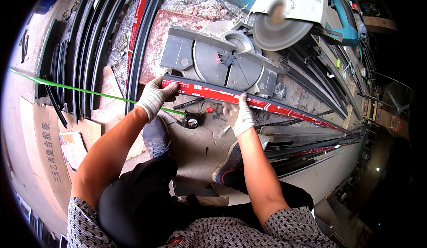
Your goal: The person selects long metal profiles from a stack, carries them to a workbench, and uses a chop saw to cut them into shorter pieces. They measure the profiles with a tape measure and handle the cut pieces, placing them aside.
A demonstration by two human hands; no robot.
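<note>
A long dark metal profile with a red printed film (213, 92) lies across in front of me, along the near edge of the saw's grey base (209, 63). My left hand (155, 95), in a white knit glove, is closed around its left end. Farther right, my right hand (241, 115), gloved too, holds the profile's near side with the thumb up against it; some fingers are blurred. Below the profile, a black tape measure (190, 121) sits on the ground. Its green blade (84, 90) stretches left, passing behind my left wrist. The round saw blade (280, 30) is raised beyond the base.
The miter saw's teal handle (347, 21) is at the upper right. Dark curved-looking strips (95, 47) lie in rows at left, and more profiles (316, 74) at right. Flattened cardboard (49, 145) covers the floor at left. My shoes (155, 136) are close below the profile.
</note>
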